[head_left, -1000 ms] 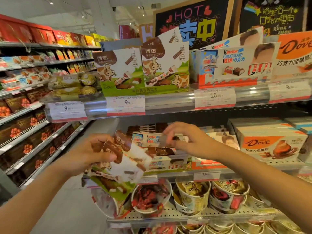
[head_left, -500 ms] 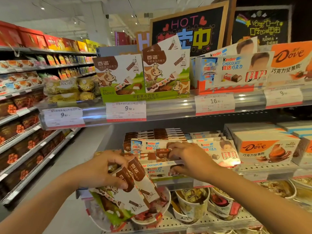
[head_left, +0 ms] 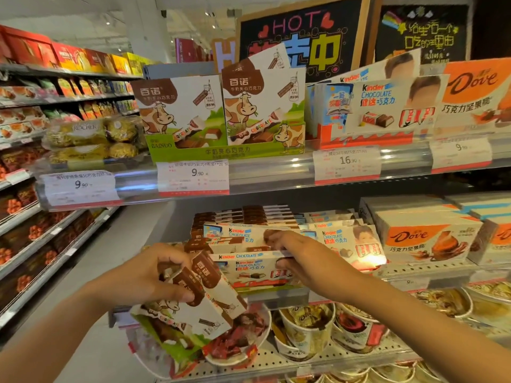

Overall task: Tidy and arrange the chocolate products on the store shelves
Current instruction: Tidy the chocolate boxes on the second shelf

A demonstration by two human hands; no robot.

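My left hand (head_left: 154, 275) grips a few white-and-brown cow-print chocolate boxes (head_left: 204, 302), held tilted in front of the middle shelf. My right hand (head_left: 301, 261) pinches the right end of a Kinder Chocolate box (head_left: 249, 268) at the shelf's front, fingers on top and thumb underneath. Behind it lie more Kinder boxes (head_left: 343, 239) and a stack of brown-edged boxes (head_left: 249, 214). Upright cow-print display boxes (head_left: 221, 114) stand on the upper shelf.
Dove boxes (head_left: 425, 239) sit right of the Kinder stack. The upper shelf also carries Ferrero Rocher packs (head_left: 91, 139), a Kinder display (head_left: 381, 106) and price tags (head_left: 193, 175). Cups of wrapped chocolates (head_left: 307, 330) fill the wire shelf below. An aisle runs along the left.
My right hand dropped from the upper Kinder boxes to the front Kinder box and took hold of its end. My left hand with the cow-print boxes sank lower.
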